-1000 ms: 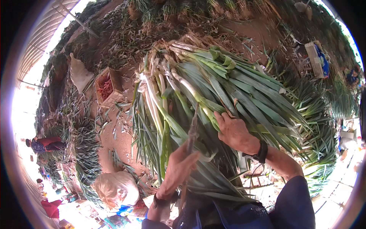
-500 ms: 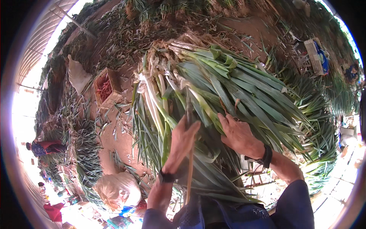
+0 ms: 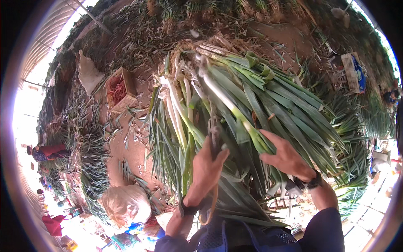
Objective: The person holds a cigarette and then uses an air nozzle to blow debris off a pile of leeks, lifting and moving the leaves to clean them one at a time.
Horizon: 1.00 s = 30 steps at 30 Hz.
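A large pile of leeks (image 3: 289, 105) with white shanks and long green leaves lies in front of me, roots toward the far side. My right hand (image 3: 289, 157) pinches one leek (image 3: 222, 95) between thumb and fingers where its leaves begin; its pale shank slants up to the left. My left hand (image 3: 205, 170) is closed near the middle of the pile, next to a dark, narrow, blurred thing (image 3: 214, 130) I cannot make out. A tan strip (image 3: 214, 199) dangles below that hand. Leaves of other leeks reach down to my lap.
A crate (image 3: 121, 90) with reddish contents stands on the bare soil to the left, beside a whitish sack (image 3: 89, 73). A bulging pale bag (image 3: 126, 206) sits at lower left. Far right is another crate (image 3: 352, 73) with blue in it. Another person (image 3: 48, 152) is at far left.
My right hand has moved right and slightly down, shifting the leek so more of its white shank shows. My left hand has moved slightly right and down. The view has tilted a little.
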### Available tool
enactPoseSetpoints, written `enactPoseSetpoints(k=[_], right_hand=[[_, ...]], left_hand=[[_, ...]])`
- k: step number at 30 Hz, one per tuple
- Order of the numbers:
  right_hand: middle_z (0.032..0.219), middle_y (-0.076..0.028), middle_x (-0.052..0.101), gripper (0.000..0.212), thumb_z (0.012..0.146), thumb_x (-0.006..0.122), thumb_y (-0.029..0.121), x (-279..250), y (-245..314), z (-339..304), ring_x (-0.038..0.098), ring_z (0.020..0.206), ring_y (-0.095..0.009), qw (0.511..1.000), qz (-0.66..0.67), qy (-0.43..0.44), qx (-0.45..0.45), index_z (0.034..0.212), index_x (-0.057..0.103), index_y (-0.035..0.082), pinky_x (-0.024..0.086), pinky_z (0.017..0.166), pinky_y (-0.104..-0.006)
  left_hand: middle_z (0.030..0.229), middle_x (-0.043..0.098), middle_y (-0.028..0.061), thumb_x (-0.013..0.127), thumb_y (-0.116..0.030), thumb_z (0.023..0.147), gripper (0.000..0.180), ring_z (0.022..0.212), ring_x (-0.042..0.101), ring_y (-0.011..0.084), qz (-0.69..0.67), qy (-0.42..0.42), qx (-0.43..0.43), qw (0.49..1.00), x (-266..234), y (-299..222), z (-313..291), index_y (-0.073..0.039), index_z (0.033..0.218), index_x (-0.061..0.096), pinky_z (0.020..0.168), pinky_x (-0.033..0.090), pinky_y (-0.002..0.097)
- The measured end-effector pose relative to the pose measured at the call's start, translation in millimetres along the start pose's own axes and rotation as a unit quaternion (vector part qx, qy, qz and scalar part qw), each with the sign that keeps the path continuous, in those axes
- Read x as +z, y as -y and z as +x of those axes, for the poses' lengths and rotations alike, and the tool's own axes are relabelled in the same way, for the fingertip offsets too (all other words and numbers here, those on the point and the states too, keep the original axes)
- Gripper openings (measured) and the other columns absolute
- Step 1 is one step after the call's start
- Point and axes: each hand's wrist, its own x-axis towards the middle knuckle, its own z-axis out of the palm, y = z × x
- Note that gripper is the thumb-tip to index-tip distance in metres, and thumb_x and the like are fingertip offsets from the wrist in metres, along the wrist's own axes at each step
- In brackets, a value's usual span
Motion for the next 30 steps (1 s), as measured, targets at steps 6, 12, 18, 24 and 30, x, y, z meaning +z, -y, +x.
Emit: enactPoseSetpoints(k=[6, 12, 18, 24, 30], right_hand=[[0.134, -0.027, 0.065, 0.078, 0.088, 0.076, 0.019, -3.1, 4.8, -41.9, 0.065, 0.122, -0.027, 0.982, 0.132, 0.021, 0.136, 0.151, 0.040, -0.009, 0.047, 0.105, -0.0351], [0.135, -0.011, 0.060, 0.081, 0.092, 0.075, 0.021, -0.3, 22.5, -34.1, 0.057, 0.114, -0.012, 0.977, 0.181, 0.017, 0.109, 0.156, 0.034, -0.009, 0.047, 0.097, -0.0265], [0.146, -0.023, 0.052, 0.096, 0.094, 0.074, 0.045, 17.5, 49.6, -3.3, 0.055, 0.131, -0.028, 0.995, 0.081, 0.058, -0.005, 0.158, 0.027, -0.009, 0.045, 0.110, -0.0373], [0.142, -0.029, 0.054, 0.073, 0.102, 0.059, 0.051, -20.5, 50.1, 76.4, 0.057, 0.129, -0.039, 0.924, -0.256, 0.117, -0.258, 0.144, 0.046, -0.007, 0.053, 0.103, -0.0473], [0.125, -0.017, 0.066, 0.057, 0.093, 0.072, 0.041, -61.9, -49.8, 220.9, 0.055, 0.127, -0.033, 0.836, -0.545, -0.058, 0.005, 0.128, 0.061, -0.002, 0.041, 0.106, -0.0610]], left_hand=[[0.080, 0.064, 0.0044, 0.068, -0.032, 0.096, 0.056, 0.067, 0.056, 0.0121, -0.029, 0.056, -0.013, 0.998, -8.0, 7.1, 14.8, -0.001, 0.141, 0.055, 0.065, 0.047, 0.0302], [0.086, 0.070, 0.0107, 0.066, -0.032, 0.097, 0.040, 0.074, 0.067, 0.0193, 0.034, 0.060, -0.006, 0.998, -12.5, 19.5, 45.4, -0.002, 0.122, 0.061, 0.068, 0.054, 0.0363], [0.082, 0.061, 0.0010, 0.069, -0.028, 0.096, 0.053, 0.069, 0.054, 0.0091, -0.087, -0.111, 0.014, 0.990, -45.0, 3.0, 22.2, -0.001, 0.141, 0.057, 0.060, 0.047, 0.0269], [0.077, 0.047, -0.0041, 0.069, -0.027, 0.095, 0.062, 0.069, 0.044, 0.0085, -0.066, -0.098, 0.059, 0.991, -49.9, -17.7, 1.1, -0.002, 0.150, 0.051, 0.059, 0.036, 0.0261], [0.077, 0.048, 0.0001, 0.069, -0.030, 0.095, 0.072, 0.066, 0.046, 0.0118, -0.076, 0.029, 0.034, 0.996, -21.8, -17.1, -0.8, 0.001, 0.154, 0.044, 0.059, 0.041, 0.0304]])
